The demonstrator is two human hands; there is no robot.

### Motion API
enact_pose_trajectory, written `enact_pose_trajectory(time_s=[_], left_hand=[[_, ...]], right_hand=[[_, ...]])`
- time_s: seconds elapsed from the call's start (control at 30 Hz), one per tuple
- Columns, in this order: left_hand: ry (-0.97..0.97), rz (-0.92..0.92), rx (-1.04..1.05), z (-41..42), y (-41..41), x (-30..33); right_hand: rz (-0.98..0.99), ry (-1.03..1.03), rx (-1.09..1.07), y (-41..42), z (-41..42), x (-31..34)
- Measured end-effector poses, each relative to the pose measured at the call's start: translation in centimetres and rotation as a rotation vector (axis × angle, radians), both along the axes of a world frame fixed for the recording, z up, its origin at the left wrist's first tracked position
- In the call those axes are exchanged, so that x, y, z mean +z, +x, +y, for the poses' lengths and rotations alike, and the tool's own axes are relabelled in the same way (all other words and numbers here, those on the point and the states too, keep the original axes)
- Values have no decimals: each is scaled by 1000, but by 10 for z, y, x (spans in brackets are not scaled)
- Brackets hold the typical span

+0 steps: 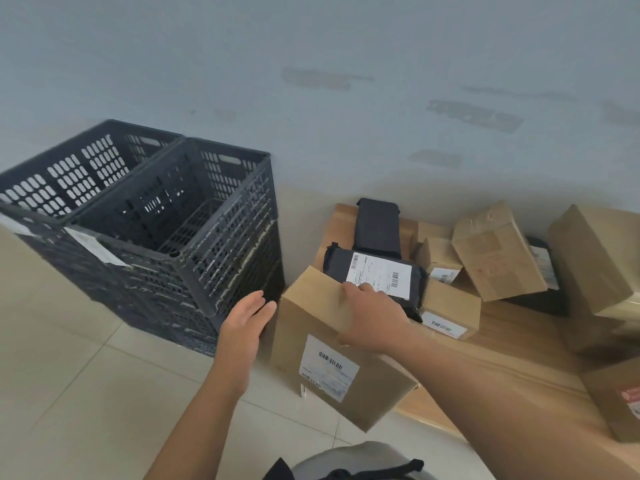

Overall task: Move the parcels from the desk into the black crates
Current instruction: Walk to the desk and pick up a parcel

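A brown cardboard box point(322, 344) with a white barcode label hangs over the left end of the wooden desk point(512, 348). My right hand point(372, 317) grips the box's top far edge, fingers curled over it. My left hand point(244, 323) is open, palm facing the box's left side, just apart from it. Two black slotted crates stand side by side on stacked crates to the left: the nearer crate point(221, 233) and the farther crate point(52, 181). A black bag parcel point(377, 271) with a white label lies right behind the box.
More parcels crowd the desk: another black bag point(379, 225), several brown boxes point(498, 251) and a large box point(595, 258) at the right. A pale wall is close behind. Tiled floor point(69, 393) lies below the crates.
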State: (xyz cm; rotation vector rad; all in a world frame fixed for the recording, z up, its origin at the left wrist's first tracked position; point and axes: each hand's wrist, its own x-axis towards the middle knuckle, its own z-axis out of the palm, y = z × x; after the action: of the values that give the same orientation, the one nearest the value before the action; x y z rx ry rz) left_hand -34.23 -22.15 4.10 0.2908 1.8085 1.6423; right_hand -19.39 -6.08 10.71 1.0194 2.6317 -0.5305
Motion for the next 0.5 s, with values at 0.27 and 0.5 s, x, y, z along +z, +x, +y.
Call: enact_pose_trajectory(time_s=[0.27, 0.5], left_hand=[[40, 130, 270, -15, -14, 39], [130, -44, 138, 15, 27, 45]], right_hand=[[803, -737, -669, 45, 65, 18], [1077, -1356, -952, 63, 55, -29]])
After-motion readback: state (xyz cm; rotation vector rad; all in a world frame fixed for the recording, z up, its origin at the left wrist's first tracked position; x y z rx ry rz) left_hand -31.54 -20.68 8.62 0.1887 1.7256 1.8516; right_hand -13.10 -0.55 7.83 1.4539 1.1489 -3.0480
